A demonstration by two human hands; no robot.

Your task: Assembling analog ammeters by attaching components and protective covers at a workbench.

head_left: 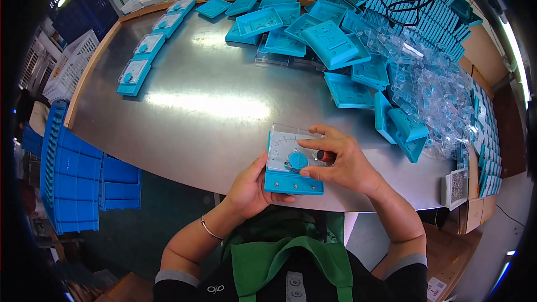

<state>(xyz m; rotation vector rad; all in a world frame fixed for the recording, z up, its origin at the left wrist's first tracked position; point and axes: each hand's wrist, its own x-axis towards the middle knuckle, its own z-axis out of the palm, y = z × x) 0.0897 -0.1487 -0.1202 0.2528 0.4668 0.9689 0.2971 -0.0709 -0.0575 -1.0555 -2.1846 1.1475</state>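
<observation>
Near the front edge of the table, my left hand point(250, 187) is closed round the lower left side of a teal panel meter point(293, 184) with a white scale face, a clear cover and a round blue knob point(297, 160). Several small metal studs line its lower strip. Over the meter's right side is my right hand point(344, 159), its index finger at the clear cover and its thumb beside the knob. A red and black tool handle point(325, 156) is tucked in this hand; the rest of the tool is hidden.
Finished-looking teal meters point(134, 71) stand in a row at the left edge. Teal housings point(330, 45) are heaped at the back right, beside a pile of clear covers point(430, 89). A white tray of small parts point(454, 188) sits at the right; blue bins point(72, 173) stand left, off the table.
</observation>
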